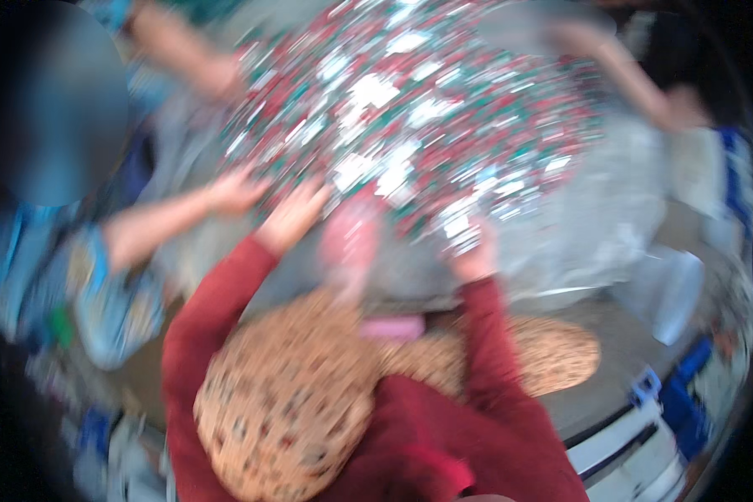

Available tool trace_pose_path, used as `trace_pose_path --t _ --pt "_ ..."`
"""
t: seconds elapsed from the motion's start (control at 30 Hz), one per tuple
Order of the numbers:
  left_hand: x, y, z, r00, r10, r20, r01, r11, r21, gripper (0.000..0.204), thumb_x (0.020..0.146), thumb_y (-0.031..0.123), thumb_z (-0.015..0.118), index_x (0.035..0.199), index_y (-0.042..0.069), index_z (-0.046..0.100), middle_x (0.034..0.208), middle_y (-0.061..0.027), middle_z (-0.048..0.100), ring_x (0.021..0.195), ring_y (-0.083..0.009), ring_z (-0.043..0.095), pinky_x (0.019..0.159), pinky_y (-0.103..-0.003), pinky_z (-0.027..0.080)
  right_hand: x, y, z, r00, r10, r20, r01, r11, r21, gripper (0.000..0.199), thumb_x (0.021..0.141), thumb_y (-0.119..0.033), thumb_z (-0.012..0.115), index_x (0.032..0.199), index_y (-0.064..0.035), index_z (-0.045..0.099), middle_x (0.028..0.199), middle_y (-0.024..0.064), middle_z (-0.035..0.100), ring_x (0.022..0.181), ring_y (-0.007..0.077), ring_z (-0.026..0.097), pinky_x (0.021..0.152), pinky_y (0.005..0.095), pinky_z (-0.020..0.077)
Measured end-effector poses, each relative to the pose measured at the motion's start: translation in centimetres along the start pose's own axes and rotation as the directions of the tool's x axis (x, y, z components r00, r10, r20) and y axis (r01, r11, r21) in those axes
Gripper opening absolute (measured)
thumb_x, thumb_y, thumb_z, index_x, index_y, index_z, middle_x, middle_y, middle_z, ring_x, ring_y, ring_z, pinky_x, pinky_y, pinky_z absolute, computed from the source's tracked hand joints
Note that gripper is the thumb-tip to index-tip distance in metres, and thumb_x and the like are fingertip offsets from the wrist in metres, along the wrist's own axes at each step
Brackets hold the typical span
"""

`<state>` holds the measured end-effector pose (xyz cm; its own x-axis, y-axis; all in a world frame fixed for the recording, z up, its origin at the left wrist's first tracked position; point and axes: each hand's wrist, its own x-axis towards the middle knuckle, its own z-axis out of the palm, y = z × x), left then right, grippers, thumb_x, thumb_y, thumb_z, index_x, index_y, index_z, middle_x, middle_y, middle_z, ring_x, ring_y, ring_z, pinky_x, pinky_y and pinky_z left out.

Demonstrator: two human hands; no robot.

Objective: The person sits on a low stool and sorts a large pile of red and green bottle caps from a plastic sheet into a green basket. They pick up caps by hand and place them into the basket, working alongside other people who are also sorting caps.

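Observation:
A broad heap of small shiny pieces (427,109), red, green and silver-white, lies on a grey sheet (594,226); blur hides what kind they are. At the heap's near left edge is my left hand (297,216), its fingers stretched toward the pieces. Farther right, my right hand (474,251) is at the near edge, with bright white pieces against its fingers. Motion smears those fingers, so I cannot make out a grip. Between my hands a pink, blurred shape (349,243) reaches to the heap.
On the left, a person in blue has one hand (234,191) beside my left hand and another (217,77) farther back. Another person's arm (627,79) is at the far right. My patterned trouser legs (284,402) lie in front. A translucent container (665,293) stands right.

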<state>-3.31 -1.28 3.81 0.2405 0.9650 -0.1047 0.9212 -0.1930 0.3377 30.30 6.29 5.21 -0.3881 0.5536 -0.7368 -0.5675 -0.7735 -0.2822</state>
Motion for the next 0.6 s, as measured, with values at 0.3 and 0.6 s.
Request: trace_pose_path --t 0.3,0.6 --pt "0.2 1.1 -4.3 0.982 -0.113 -0.151 0.102 0.991 -0.082 0.007 0.081 0.002 0.051 0.084 0.004 0.057 0.082 -0.0146 0.058 0.074 -0.035 0.06 0.065 -0.044 0.047 2.0 3.0 4.9 0.835 0.162 0.525 -0.124 0.987 -0.107 0.038 0.089 -0.032 0.051 0.12 -0.0103 0.045 0.113 0.0169 0.056 0.096 0.0328 0.061 0.058 0.038 0.0594" --pt "5.0 9.3 -9.7 0.988 0.067 -0.139 -0.099 0.966 -0.237 0.029 0.078 0.009 0.058 0.107 0.007 0.056 0.091 -0.0099 0.055 0.084 -0.0262 0.058 0.066 -0.036 0.049 4.9 6.9 8.0 0.953 0.211 0.217 -0.238 0.965 0.108 0.037 0.091 -0.045 0.044 0.109 -0.0158 0.058 0.104 0.0067 0.063 0.083 0.0203 0.065 0.068 0.0435 0.0546"
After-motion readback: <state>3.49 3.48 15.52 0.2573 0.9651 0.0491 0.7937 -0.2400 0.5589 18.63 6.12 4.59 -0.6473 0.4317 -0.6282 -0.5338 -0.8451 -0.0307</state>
